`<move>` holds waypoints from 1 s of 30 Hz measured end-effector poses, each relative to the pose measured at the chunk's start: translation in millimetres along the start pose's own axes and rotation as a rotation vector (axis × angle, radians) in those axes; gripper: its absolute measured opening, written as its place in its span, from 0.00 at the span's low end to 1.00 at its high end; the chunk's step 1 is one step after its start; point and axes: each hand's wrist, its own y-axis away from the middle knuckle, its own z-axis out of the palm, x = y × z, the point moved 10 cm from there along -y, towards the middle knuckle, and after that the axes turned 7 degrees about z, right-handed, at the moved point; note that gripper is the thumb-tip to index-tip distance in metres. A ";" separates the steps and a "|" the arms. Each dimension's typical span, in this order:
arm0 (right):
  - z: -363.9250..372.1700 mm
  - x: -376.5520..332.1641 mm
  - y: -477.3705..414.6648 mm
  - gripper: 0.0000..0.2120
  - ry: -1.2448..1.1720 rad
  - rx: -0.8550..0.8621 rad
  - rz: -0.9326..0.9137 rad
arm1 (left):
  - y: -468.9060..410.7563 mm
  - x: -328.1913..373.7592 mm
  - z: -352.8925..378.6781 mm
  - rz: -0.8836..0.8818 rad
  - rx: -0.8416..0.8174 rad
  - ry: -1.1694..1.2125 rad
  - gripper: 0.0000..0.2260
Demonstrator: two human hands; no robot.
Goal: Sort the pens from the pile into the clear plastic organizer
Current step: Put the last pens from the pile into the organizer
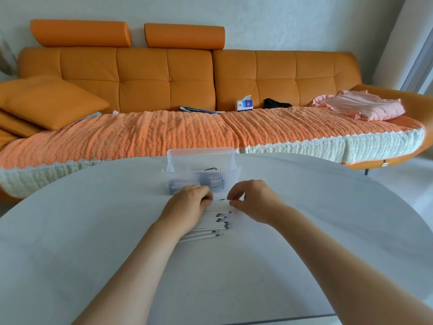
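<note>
A pile of white pens [210,225] with black tips lies on the white table [117,231] in front of me. The clear plastic organizer [203,179], lid raised, stands just behind the pile and holds several pens. My left hand [187,207] rests over the far end of the pile with its fingers curled round one pen [223,199], whose black tip pokes out to the right. My right hand [253,200] meets that tip, and its thumb and forefinger pinch it just in front of the organizer.
Beyond the table stands an orange sofa [164,73] with a woven throw. On it lie a tissue box [244,104], a pink garment [360,106], a dark item [276,104] and some booklets [199,109]. Bare table surrounds the pile.
</note>
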 end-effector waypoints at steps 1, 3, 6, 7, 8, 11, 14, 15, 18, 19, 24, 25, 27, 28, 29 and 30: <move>0.8 1.0 -0.4 0.05 -0.035 -0.001 0.017 | 0.5 -0.6 0.8 0.005 -0.005 0.027 0.03; 2.5 4.0 -1.3 0.05 -0.106 -0.003 0.059 | 1.1 -0.9 1.0 0.011 -0.005 0.062 0.03; 3.5 3.0 -1.0 0.05 -0.140 -0.005 0.066 | 1.2 0.4 -1.4 0.026 0.014 0.092 0.03; 3.9 1.8 -0.5 0.05 -0.135 -0.008 0.058 | 1.2 1.3 -2.5 0.033 0.019 0.100 0.03; 4.2 0.5 -0.1 0.05 -0.131 -0.010 0.050 | 1.3 1.7 -3.1 0.036 0.022 0.106 0.03; 5.4 -2.0 0.8 0.05 -0.144 -0.007 0.042 | 2.0 2.7 -4.3 0.043 0.021 0.120 0.02; 7.5 -4.5 1.5 0.05 -0.190 -0.010 0.033 | 2.7 2.2 -4.5 0.040 0.009 0.143 0.03; 8.0 -5.2 1.5 0.05 -0.192 -0.009 0.027 | 3.0 1.3 -4.5 0.036 0.003 0.157 0.03; 7.0 -3.3 0.2 0.02 -0.173 0.016 0.040 | 3.6 -1.0 -5.6 0.023 -0.006 0.181 0.04; 6.6 -2.3 -0.1 0.01 -0.167 0.020 0.050 | 4.1 -1.4 -6.2 0.020 -0.003 0.186 0.04; 13.8 -8.2 1.3 0.05 -0.099 -0.027 0.029 | 7.6 0.2 -4.5 0.017 -0.004 0.171 0.04; 15.4 -8.8 1.9 0.05 -0.101 -0.034 0.023 | 8.1 0.9 -3.9 0.020 -0.003 0.169 0.04; 18.7 -8.4 3.3 0.05 -0.090 -0.051 0.020 | 9.1 2.4 -3.8 0.023 0.000 0.164 0.04; 19.4 -8.2 3.8 0.05 -0.084 -0.053 0.021 | 9.6 3.0 -4.8 0.025 0.007 0.162 0.04; 19.0 -8.5 4.1 0.05 -0.082 -0.046 0.017 | 10.1 3.5 -6.5 0.030 0.019 0.156 0.03; 17.4 -8.8 4.1 0.05 -0.084 -0.031 0.016 | 10.4 3.6 -7.8 0.030 0.027 0.138 0.03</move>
